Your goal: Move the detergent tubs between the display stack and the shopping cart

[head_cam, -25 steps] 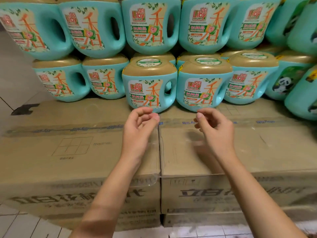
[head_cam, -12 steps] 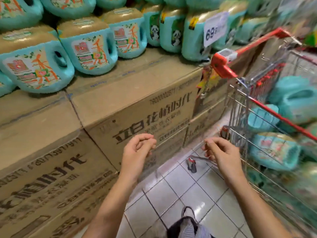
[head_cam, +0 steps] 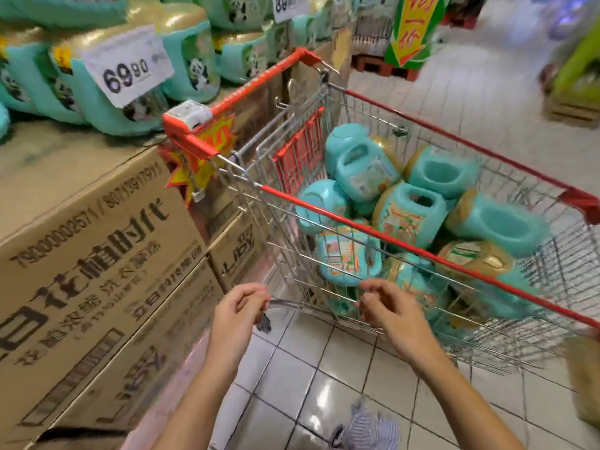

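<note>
A wire shopping cart (head_cam: pixel 418 251) with red rim and handle stands to my right, holding several teal detergent tubs (head_cam: pixel 412 216) with gold lids, lying on their sides. More teal tubs (head_cam: pixel 191 63) sit on the display stack at upper left, on brown cardboard cartons. My left hand (head_cam: pixel 238 311) hangs in front of the cartons, fingers loosely curled, holding nothing. My right hand (head_cam: pixel 386 306) hovers just outside the cart's near wire wall, fingers loosely curled and empty.
Brown cardboard cartons (head_cam: pixel 97 261) form the stack's base at left. A white price sign reading 69.90 (head_cam: pixel 128 68) hangs over the tubs. White tiled floor (head_cam: pixel 324 384) lies below my hands. A yellow-green promotional sign (head_cam: pixel 415 27) stands in the aisle behind the cart.
My view has swung right from the display stack to the cart. Both empty hands have moved with it, from over the cartons to in front of the cart's near wall.
</note>
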{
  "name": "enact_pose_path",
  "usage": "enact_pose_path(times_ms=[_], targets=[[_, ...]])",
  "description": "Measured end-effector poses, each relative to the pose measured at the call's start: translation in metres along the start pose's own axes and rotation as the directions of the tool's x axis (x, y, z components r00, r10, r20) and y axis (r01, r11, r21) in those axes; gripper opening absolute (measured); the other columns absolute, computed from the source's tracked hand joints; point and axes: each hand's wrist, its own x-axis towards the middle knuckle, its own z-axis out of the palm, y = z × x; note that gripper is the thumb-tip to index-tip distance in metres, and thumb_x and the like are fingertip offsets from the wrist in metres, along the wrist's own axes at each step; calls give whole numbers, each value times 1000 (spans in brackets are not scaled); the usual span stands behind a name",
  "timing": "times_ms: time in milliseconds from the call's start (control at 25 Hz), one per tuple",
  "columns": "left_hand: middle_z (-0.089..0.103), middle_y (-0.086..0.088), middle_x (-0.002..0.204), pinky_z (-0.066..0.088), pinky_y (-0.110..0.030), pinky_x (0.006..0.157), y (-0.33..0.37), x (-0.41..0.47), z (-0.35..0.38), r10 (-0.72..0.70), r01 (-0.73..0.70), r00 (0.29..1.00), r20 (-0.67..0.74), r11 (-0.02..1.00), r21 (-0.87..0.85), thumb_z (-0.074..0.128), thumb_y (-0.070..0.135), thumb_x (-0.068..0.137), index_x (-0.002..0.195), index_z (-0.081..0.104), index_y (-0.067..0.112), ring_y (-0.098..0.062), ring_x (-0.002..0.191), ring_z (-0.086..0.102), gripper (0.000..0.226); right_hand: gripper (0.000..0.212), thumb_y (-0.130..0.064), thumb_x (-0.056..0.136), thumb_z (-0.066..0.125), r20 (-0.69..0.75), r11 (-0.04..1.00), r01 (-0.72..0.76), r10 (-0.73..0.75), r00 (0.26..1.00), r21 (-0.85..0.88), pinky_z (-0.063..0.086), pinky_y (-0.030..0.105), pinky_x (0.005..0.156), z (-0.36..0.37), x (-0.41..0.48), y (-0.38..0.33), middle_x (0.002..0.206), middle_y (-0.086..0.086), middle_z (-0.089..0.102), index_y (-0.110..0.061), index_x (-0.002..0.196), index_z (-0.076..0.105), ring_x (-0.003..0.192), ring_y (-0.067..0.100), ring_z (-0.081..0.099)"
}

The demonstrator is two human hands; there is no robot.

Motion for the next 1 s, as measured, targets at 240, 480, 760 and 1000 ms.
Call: enact_pose_path(times_ms=[240, 480, 760, 1000], targets=[[67, -6, 81, 48, -16, 64, 44, 68, 131, 86, -77, 987, 134, 994, -71, 54, 2, 94, 88, 65, 13, -7, 70, 61, 16, 16, 0, 94, 53, -221, 997, 82, -82, 972, -10, 49, 16, 58, -104, 62, -13, 73, 0, 67, -12, 97, 64, 57, 4, 59], [62, -1, 75, 43, -12, 55, 83, 167, 234, 94, -95, 953, 288, 995, -12, 54, 7, 94, 83, 61, 19, -4, 63, 55, 18, 16, 1, 92, 55, -469, 994, 91, -107, 876, -57, 46, 9, 59, -162, 166, -11, 76, 0, 66, -10, 100, 63, 58, -7, 59], [62, -4, 87, 46, -24, 71, 104, 289, 348, 62, -119, 905, 420, 987, 111, 55, 11, 95, 112, 61, 6, -19, 88, 57, 19, 23, -9, 90, 60, -621, 989, -62, -38, 783, -138, 51, 34, 79, -222, 291, 5, 108, 15, 67, -8, 113, 62, 88, 19, 60], [46, -4, 144, 38, -34, 102, 104, 358, 451, 29, -355, 800, 599, 828, 434, 55, 37, 95, 144, 39, 15, -23, 131, 45, 56, 56, -33, 92, 61, -556, 960, -263, 269, 787, 92, 52, 31, 79, -253, 365, 21, 138, 8, 47, -14, 140, 40, 106, 21, 54]])
